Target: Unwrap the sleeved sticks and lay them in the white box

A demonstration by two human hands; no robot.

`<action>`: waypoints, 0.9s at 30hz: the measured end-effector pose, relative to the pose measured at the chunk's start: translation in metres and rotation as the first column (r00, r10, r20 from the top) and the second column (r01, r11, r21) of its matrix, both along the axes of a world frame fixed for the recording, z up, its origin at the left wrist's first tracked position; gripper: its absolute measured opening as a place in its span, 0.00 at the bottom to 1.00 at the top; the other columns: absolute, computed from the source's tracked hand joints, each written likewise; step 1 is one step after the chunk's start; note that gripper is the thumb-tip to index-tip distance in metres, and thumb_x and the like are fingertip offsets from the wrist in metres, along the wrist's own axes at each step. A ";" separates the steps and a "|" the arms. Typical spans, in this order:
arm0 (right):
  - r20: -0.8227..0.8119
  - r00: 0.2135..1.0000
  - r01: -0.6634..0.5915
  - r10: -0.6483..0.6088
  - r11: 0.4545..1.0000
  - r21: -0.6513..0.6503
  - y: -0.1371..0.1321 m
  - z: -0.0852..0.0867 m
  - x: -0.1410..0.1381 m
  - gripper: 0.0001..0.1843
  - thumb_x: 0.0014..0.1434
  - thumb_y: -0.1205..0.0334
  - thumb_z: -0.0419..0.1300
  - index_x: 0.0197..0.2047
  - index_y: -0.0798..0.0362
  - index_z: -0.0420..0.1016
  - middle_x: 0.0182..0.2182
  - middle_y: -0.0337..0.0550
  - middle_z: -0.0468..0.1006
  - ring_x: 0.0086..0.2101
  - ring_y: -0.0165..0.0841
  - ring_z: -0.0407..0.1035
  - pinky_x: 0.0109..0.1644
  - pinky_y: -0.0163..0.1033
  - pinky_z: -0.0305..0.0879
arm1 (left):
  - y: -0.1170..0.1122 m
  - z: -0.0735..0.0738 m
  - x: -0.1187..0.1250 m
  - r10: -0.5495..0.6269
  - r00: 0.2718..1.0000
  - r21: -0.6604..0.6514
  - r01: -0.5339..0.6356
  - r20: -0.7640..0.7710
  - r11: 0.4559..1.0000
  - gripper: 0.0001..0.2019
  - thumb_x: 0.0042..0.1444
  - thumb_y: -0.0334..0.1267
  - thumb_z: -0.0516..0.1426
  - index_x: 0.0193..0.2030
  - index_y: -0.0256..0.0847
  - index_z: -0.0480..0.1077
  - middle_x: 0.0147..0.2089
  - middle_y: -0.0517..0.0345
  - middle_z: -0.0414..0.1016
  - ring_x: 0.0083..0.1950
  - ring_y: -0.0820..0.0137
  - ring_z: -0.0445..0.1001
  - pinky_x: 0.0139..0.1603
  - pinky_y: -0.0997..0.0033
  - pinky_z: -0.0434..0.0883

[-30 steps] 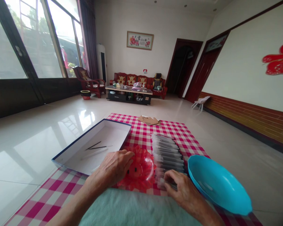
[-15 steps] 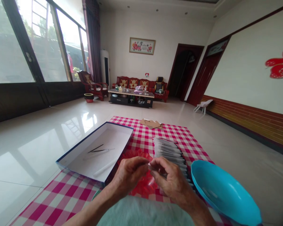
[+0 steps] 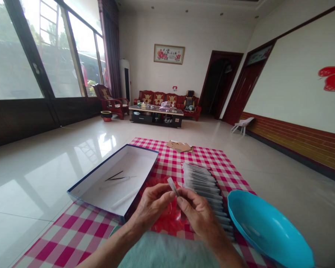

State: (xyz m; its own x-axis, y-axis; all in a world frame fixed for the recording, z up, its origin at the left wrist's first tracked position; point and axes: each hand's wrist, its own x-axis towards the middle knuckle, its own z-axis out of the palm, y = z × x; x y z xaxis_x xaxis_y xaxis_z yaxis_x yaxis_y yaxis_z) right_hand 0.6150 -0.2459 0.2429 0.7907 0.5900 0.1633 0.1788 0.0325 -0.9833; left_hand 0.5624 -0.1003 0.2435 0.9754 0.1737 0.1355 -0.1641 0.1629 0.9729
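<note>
My left hand (image 3: 154, 204) and my right hand (image 3: 194, 210) meet above a red scalloped dish (image 3: 167, 222). Pinched between their fingertips is a slim, translucent pen part (image 3: 172, 185), its upper end pointing up and left; the fingers cover its lower end. Just to the right of my hands lies a row of pens (image 3: 202, 178) with clear barrels and dark ends, packed side by side. On the left, a shallow white box with a blue rim (image 3: 97, 203) holds thin dark pen refills (image 3: 116, 177) and a clear tube.
A blue oval basin (image 3: 268, 227) stands at the right edge of the pink checked cloth (image 3: 209, 155). Cardboard pieces (image 3: 181, 146) lie at its far end. Green fabric (image 3: 167, 251) is close in front of me. Beyond are a low table (image 3: 156, 111) and a wooden sofa.
The translucent pen part, earlier mostly hidden in my fingers, now sticks up above them. My fingertips have shifted slightly around it. The pens, box and basin stay in place.
</note>
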 end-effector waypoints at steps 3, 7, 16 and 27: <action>-0.336 0.942 0.047 0.026 0.977 0.208 0.012 -0.009 -0.009 0.15 0.54 0.54 0.61 0.43 0.52 0.74 0.26 0.37 0.73 0.22 0.25 0.62 0.25 0.30 0.59 | -0.002 0.000 -0.001 -0.032 0.999 0.007 0.032 -0.008 0.999 0.17 0.53 0.47 0.58 0.42 0.34 0.74 0.27 0.57 0.72 0.28 0.71 0.71 0.29 0.75 0.67; -0.551 0.827 0.128 0.113 0.917 0.379 0.024 -0.013 -0.018 0.14 0.48 0.57 0.67 0.39 0.53 0.75 0.25 0.38 0.74 0.25 0.25 0.65 0.25 0.28 0.60 | -0.002 -0.002 -0.001 -0.093 0.994 -0.042 0.090 -0.065 0.995 0.17 0.54 0.48 0.56 0.42 0.35 0.72 0.24 0.60 0.69 0.23 0.74 0.69 0.25 0.75 0.67; -0.620 0.758 0.110 0.204 0.896 0.429 0.029 -0.019 -0.025 0.12 0.50 0.57 0.64 0.39 0.51 0.75 0.28 0.38 0.77 0.28 0.29 0.69 0.31 0.34 0.66 | 0.002 -0.010 0.004 -0.115 0.980 -0.231 0.076 -0.164 0.970 0.13 0.52 0.45 0.58 0.29 0.35 0.67 0.19 0.64 0.64 0.17 0.77 0.63 0.18 0.78 0.63; -0.225 0.973 0.041 -0.049 0.998 -0.040 -0.007 -0.001 0.011 0.16 0.52 0.53 0.62 0.40 0.54 0.73 0.31 0.41 0.77 0.30 0.30 0.70 0.33 0.34 0.66 | 0.016 -0.002 0.000 -0.208 0.949 -0.087 0.193 -0.235 0.977 0.13 0.54 0.46 0.55 0.33 0.35 0.69 0.30 0.55 0.73 0.27 0.73 0.71 0.29 0.75 0.67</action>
State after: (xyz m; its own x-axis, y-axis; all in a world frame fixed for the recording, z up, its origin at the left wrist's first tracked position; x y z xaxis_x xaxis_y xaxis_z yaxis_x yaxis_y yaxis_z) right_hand 0.6257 -0.2528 0.2422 0.8306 0.5552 -0.0424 -0.0470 -0.0060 -0.9989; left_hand 0.5620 -0.0845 0.2412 0.9932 -0.0281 -0.1133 0.1167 0.2298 0.9662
